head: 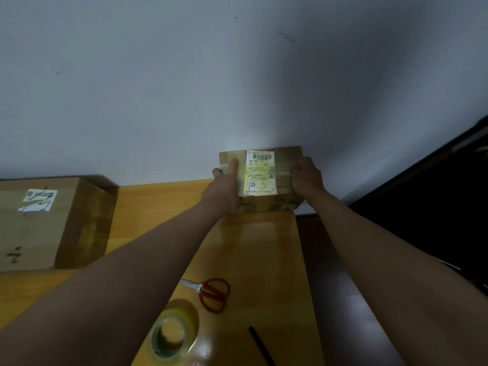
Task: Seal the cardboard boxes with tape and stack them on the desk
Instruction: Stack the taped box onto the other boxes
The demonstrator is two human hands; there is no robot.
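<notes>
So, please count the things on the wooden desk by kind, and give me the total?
Brown cardboard boxes: 2, a small one with a barcode label held by both hands, a large one at left
Clear tape roll: 1
Red-handled scissors: 1
Black pen: 1
Total: 5

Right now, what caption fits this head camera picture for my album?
Both hands, left hand and right hand, grip a small labelled box at the desk's far corner.
</notes>
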